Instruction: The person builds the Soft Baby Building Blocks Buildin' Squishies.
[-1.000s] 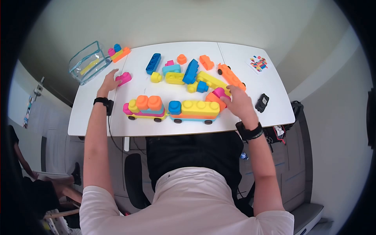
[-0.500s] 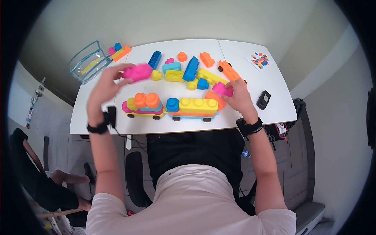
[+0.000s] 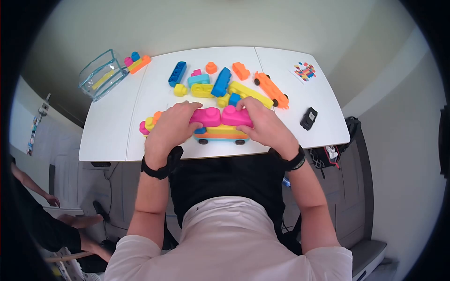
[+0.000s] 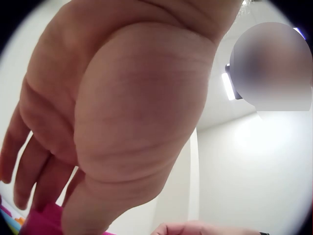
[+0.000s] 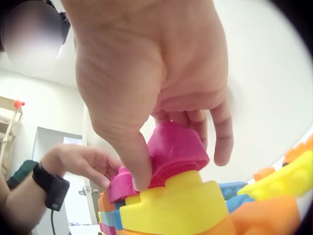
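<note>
Above the wagon (image 3: 221, 139) near the table's (image 3: 101, 136) front edge, my L hand (image 3: 173, 124) has thumb & fingers pinched on L brick (image 3: 206, 117), my R hand (image 3: 266, 125) likewise on R brick (image 3: 236, 117). Both are pink, end to end over the yellow block (image 5: 173, 208). R brick looks tilted w/ some underside showing, so prob. not fully down on the studs; L brick's fit, can't tell. Main risk: if I press R brick while it's skewed, it could skid off. If the two ends crowd, one may ride up. Off-centre push & the wheels (image 3: 203, 141) might roll, as neither hand is bracing the base, poss. knocking the other wagon (image 3: 148, 123) beside my L hand.
</note>
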A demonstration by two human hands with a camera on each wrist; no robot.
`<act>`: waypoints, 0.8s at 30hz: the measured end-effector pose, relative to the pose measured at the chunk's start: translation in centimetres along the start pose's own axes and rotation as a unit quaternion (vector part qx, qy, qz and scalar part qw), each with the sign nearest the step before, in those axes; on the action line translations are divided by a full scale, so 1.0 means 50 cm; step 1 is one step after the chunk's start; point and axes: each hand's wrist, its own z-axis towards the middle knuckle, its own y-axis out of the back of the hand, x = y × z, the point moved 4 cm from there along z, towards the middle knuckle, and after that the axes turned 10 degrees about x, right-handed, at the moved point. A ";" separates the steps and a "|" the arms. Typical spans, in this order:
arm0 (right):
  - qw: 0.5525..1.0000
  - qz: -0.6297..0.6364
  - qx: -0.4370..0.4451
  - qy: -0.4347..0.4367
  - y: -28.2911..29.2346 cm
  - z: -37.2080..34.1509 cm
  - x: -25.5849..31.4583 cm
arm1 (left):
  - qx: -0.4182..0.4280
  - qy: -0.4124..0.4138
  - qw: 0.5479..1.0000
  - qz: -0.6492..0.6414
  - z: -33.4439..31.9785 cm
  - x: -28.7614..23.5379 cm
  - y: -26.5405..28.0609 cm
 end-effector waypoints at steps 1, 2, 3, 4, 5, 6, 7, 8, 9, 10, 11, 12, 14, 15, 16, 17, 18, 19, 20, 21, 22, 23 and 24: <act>1.000 -0.005 -0.009 0.023 -0.005 0.003 -0.003 | 0.004 -0.005 1.000 0.000 0.001 -0.002 -0.012; 0.999 -0.010 -0.017 0.049 -0.008 0.004 -0.001 | -0.028 -0.069 0.997 0.005 0.000 -0.008 -0.020; 0.999 -0.028 0.028 -0.007 -0.018 0.004 -0.008 | -0.061 -0.132 0.989 0.009 -0.002 -0.016 -0.024; 0.999 -0.027 0.026 -0.010 -0.022 0.004 -0.010 | -0.059 -0.134 0.989 0.010 0.003 -0.017 -0.029; 0.998 -0.057 0.034 0.012 -0.030 0.005 -0.009 | -0.047 -0.127 0.991 0.022 0.008 -0.020 -0.035; 0.995 -0.088 0.043 0.035 -0.037 0.005 -0.006 | -0.036 -0.119 0.992 0.033 0.011 -0.022 -0.041; 0.995 -0.087 0.043 0.033 -0.040 0.005 -0.005 | -0.034 -0.120 0.992 0.034 0.014 -0.022 -0.045; 0.994 -0.091 0.040 0.034 -0.042 0.004 0.000 | -0.034 -0.115 0.992 0.035 0.015 -0.022 -0.049; 0.994 -0.095 0.038 0.036 -0.044 0.003 0.004 | -0.035 -0.111 0.993 0.036 0.016 -0.023 -0.050; 0.994 -0.095 0.038 0.036 -0.049 0.003 0.005 | -0.035 -0.112 0.992 0.036 0.015 -0.029 -0.052; 0.993 -0.107 0.016 0.038 -0.052 0.003 0.007 | -0.025 -0.093 0.993 0.064 0.015 -0.038 -0.055; 0.992 -0.120 -0.005 0.041 -0.054 0.001 0.010 | -0.016 -0.075 0.993 0.092 0.013 -0.042 -0.059; 0.989 -0.144 0.000 0.019 -0.061 0.001 0.015 | -0.022 -0.077 0.991 0.107 0.017 -0.041 -0.073; 0.986 -0.168 0.004 -0.003 -0.063 0.002 0.016 | -0.028 -0.079 0.989 0.124 0.019 -0.040 -0.080; 0.986 -0.169 0.002 -0.001 -0.066 0.004 0.017 | -0.031 -0.079 0.989 0.125 0.022 -0.041 -0.084; 0.984 -0.180 0.003 -0.010 -0.070 0.005 0.015 | -0.036 -0.071 0.988 0.131 0.025 -0.042 -0.088; 0.981 -0.191 0.003 -0.019 -0.073 0.004 0.012 | -0.040 -0.064 0.988 0.137 0.028 -0.044 -0.093; 0.981 -0.192 0.002 -0.019 -0.073 0.002 0.011 | -0.041 -0.064 0.987 0.138 0.031 -0.044 -0.103; 0.981 -0.195 -0.006 -0.018 -0.072 0.003 0.010 | -0.064 -0.081 0.984 0.145 0.031 -0.045 -0.109; 0.980 -0.197 -0.012 -0.015 -0.072 0.004 0.011 | -0.087 -0.095 0.980 0.152 0.028 -0.044 -0.113; 0.981 -0.196 -0.012 -0.009 -0.074 0.006 0.011 | -0.089 -0.090 0.980 0.153 0.027 -0.040 -0.119; 0.981 -0.193 -0.011 -0.011 -0.075 0.007 0.007 | -0.100 -0.101 0.978 0.155 0.027 -0.040 -0.124; 0.981 -0.191 -0.010 -0.014 -0.074 0.009 0.004 | -0.112 -0.113 0.975 0.156 0.028 -0.041 -0.127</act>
